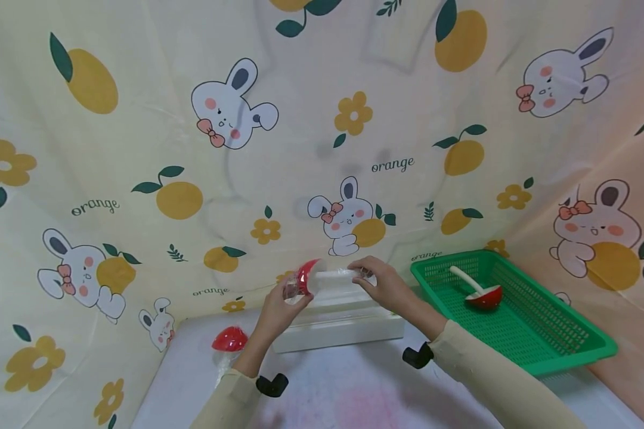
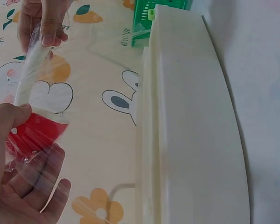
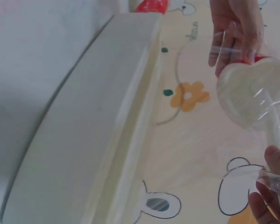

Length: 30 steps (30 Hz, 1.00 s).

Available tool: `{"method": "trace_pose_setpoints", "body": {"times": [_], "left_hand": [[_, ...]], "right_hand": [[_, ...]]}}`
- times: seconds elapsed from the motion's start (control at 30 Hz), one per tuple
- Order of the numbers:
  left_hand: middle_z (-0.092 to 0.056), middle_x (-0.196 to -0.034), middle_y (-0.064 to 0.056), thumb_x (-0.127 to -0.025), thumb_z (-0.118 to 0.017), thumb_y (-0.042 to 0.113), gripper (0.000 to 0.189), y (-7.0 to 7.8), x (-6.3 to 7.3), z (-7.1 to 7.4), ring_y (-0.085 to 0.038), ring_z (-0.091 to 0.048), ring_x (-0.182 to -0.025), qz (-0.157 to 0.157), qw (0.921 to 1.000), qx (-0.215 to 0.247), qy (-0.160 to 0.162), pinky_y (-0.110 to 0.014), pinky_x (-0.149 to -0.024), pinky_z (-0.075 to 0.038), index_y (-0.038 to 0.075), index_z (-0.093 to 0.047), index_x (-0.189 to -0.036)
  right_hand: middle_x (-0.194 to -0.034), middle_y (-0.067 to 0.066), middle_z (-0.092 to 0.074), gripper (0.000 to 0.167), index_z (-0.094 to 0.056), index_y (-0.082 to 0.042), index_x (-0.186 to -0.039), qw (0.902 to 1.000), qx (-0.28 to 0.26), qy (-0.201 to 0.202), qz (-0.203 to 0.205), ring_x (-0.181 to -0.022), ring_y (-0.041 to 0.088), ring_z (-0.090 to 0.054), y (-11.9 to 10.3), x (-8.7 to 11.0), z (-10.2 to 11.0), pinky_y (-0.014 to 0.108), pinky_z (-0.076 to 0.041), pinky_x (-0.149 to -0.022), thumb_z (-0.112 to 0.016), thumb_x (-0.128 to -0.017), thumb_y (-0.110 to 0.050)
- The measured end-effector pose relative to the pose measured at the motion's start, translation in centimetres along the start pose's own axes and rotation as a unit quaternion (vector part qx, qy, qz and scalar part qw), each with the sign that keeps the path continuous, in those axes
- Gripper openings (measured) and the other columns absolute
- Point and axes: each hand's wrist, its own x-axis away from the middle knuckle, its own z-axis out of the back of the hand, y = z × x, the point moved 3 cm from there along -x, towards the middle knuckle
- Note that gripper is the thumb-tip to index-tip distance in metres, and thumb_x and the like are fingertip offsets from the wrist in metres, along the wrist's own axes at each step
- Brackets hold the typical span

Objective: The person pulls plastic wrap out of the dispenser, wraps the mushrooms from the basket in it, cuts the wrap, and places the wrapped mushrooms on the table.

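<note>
My left hand (image 1: 279,310) holds the bowl end of a ladle (image 2: 37,133), thumb at the rim and fingers under the bowl. The ladle is red with white dots outside, and a cream, heart-shaped inside (image 3: 247,93) faces the right wrist camera. Clear plastic film lies wrinkled around it. Over at the other end, my right hand (image 1: 381,280) pinches the end of the white handle (image 2: 25,81) together with the film. The ladle is held level above a long white box (image 1: 338,335), between both hands.
Left of the box lies another red, plastic-wrapped thing (image 1: 229,339), partly behind my left forearm. A green basket (image 1: 603,348) stands on the right with a red ladle (image 1: 484,298) inside. Patterned cloth (image 1: 300,149) hangs behind the table.
</note>
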Motion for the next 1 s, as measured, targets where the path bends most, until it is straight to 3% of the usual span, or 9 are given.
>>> {"method": "trace_pose_setpoints", "body": {"times": [0.6, 0.83, 1.0], "left_hand": [[-0.073, -0.132, -0.014, -0.095, -0.085, 0.021, 0.066, 1.7, -0.2, 0.4, -0.036, -0.068, -0.125, -0.025, 0.9990, 0.025, 0.026, -0.057, -0.112, -0.051, 0.011, -0.054, -0.152], [-0.066, -0.146, -0.012, -0.095, -0.085, 0.023, 0.068, 2.1, -0.3, 0.5, -0.035, -0.064, -0.132, -0.031, 0.9987, 0.019, 0.036, -0.056, -0.115, -0.048, 0.012, -0.052, -0.154], [-0.069, -0.140, -0.011, -0.095, -0.085, 0.022, 0.068, 2.4, -0.5, 0.6, -0.034, -0.066, -0.127, -0.038, 0.9980, 0.030, 0.041, -0.058, -0.114, -0.049, 0.014, -0.052, -0.154]], "right_hand": [[-0.122, 0.006, -0.073, 0.035, -0.074, -0.012, -0.129, 0.9997, 0.005, 0.024, 0.009, -0.097, 0.019, -0.068, -1.0, -1.4, 1.3, 0.038, -0.064, -0.088, -0.081, -0.096, -0.006], [-0.124, 0.008, -0.072, 0.035, -0.073, -0.011, -0.130, 0.9997, -0.003, 0.023, 0.005, -0.098, 0.021, -0.069, -1.5, -1.8, 1.9, 0.042, -0.064, -0.090, -0.081, -0.096, -0.005], [-0.127, 0.009, -0.072, 0.036, -0.073, -0.011, -0.131, 0.9996, 0.000, 0.027, 0.002, -0.100, 0.022, -0.070, -1.7, -2.1, 2.2, 0.041, -0.064, -0.092, -0.081, -0.096, -0.007]]}}
